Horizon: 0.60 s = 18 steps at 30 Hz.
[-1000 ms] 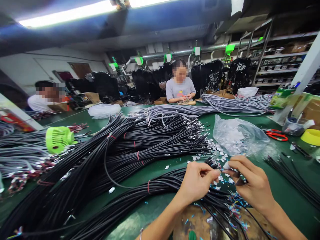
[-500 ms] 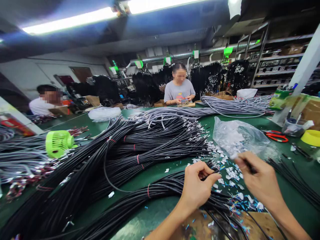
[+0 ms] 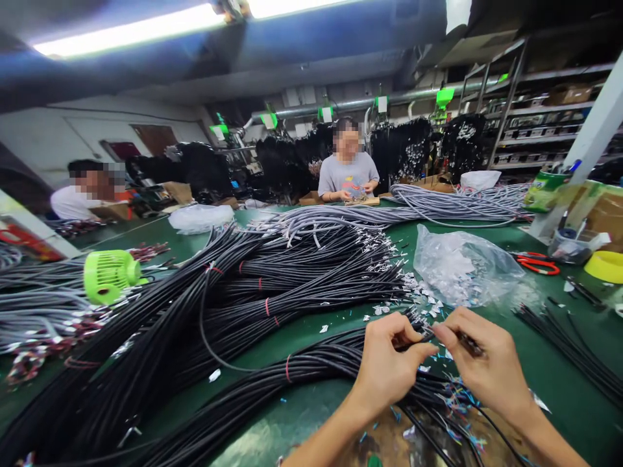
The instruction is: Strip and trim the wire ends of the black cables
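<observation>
While the hands work close together on the near side of the clear plastic bag (image 3: 462,269), the left hand (image 3: 389,360) has thumb and fingers closed on a black cable (image 3: 417,340), its end pointing toward the right hand (image 3: 487,363). Right fingers curled, thumb and forefinger drawn together just beside the left thumb; something dark sits in the palm, and I cannot tell what it is or what the tips grip.

A black cable bundle (image 3: 316,368) with a red band (image 3: 287,368) lies nearer than the bag and to its left. White scraps (image 3: 431,299) are strewn at the bag's near left edge. Red-handled scissors (image 3: 539,263) lie just right of the bag; loose black cables (image 3: 567,350) nearer, also right. Beyond the bag: grey cables (image 3: 452,204). Farther off, to its left, a co-worker in a grey shirt (image 3: 348,174), sitting with both hands low in front.
</observation>
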Available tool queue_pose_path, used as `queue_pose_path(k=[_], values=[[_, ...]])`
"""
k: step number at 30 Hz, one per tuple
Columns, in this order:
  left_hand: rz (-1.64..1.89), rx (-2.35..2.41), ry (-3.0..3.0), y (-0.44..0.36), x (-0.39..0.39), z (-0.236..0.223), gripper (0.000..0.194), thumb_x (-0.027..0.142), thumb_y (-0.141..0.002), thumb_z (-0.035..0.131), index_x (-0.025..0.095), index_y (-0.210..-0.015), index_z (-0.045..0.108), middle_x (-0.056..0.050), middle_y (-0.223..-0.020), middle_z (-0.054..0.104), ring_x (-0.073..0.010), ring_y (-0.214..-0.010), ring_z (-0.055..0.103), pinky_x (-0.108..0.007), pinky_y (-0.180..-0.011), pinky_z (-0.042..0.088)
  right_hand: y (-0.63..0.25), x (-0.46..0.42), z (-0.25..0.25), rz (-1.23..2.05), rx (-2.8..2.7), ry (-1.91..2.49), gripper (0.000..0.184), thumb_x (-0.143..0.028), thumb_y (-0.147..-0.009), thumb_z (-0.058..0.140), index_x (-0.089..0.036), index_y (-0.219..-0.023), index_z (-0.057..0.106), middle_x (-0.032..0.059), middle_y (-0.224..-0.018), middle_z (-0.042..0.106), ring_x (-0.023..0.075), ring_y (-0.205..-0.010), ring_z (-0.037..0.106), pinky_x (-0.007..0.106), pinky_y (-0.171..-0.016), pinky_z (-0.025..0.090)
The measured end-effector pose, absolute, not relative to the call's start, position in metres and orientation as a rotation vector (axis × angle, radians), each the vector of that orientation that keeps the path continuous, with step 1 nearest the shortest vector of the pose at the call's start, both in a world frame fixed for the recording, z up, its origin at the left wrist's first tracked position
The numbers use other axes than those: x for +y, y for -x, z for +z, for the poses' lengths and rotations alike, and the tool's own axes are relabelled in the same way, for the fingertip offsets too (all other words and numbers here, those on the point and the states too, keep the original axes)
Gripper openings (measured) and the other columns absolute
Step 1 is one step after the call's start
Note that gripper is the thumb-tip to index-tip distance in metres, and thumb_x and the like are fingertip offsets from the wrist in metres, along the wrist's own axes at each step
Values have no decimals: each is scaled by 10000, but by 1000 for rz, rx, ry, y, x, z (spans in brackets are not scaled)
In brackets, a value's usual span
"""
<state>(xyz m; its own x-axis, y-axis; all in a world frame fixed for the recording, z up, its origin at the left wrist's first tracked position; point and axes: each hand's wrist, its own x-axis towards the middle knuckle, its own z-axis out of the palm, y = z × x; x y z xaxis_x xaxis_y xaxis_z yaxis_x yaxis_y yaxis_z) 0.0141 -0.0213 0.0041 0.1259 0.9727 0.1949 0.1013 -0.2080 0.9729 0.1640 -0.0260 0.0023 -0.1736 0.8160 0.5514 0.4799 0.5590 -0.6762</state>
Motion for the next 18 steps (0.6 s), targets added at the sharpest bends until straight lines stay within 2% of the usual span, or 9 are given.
queue_pose_path(k=[3, 7, 10, 13, 18], values=[[1231, 1168, -1471, -19, -24, 3, 271, 195, -627, 714, 146, -522, 469, 45, -527, 414, -79, -514, 335, -220, -484, 254, -171, -24, 3, 140, -1761, 1130, 198, -236, -852, 517, -190, -662, 550, 5, -634, 503, 135, -574, 461, 263, -571, 354], [1201, 1166, -1396, -17, -26, 7, 269, 218, -627, 711, 144, -515, 478, 46, -500, 411, -77, -487, 330, -220, -468, 252, -190, -16, 3, -35, -1315, 1352, 195, -334, -836, 544, -192, -706, 570, -7, -605, 512, 133, -539, 449, 251, -533, 350], [1236, 1203, -1406, -16, -27, 10, 266, 220, -640, 701, 143, -517, 478, 43, -508, 420, -77, -493, 334, -218, -472, 258, -191, -15, 4, 203, -1426, 1335, 262, -399, -834, 534, -187, -686, 575, -30, -547, 466, 116, -479, 414, 234, -458, 325], [1290, 1229, -1435, -16, -28, 8, 268, 230, -660, 696, 144, -527, 481, 42, -520, 430, -79, -504, 345, -214, -479, 266, -177, -20, 5, 430, -1629, 1272, 320, -411, -845, 511, -186, -622, 549, -33, -535, 446, 109, -482, 402, 227, -447, 319], [1331, 1242, -1508, -16, -28, 3, 278, 241, -674, 700, 145, -525, 486, 36, -536, 458, -86, -523, 376, -215, -493, 282, -165, -28, 7, 484, -1638, 1178, 259, -349, -836, 554, -184, -636, 555, -28, -589, 470, 104, -518, 410, 225, -471, 336]])
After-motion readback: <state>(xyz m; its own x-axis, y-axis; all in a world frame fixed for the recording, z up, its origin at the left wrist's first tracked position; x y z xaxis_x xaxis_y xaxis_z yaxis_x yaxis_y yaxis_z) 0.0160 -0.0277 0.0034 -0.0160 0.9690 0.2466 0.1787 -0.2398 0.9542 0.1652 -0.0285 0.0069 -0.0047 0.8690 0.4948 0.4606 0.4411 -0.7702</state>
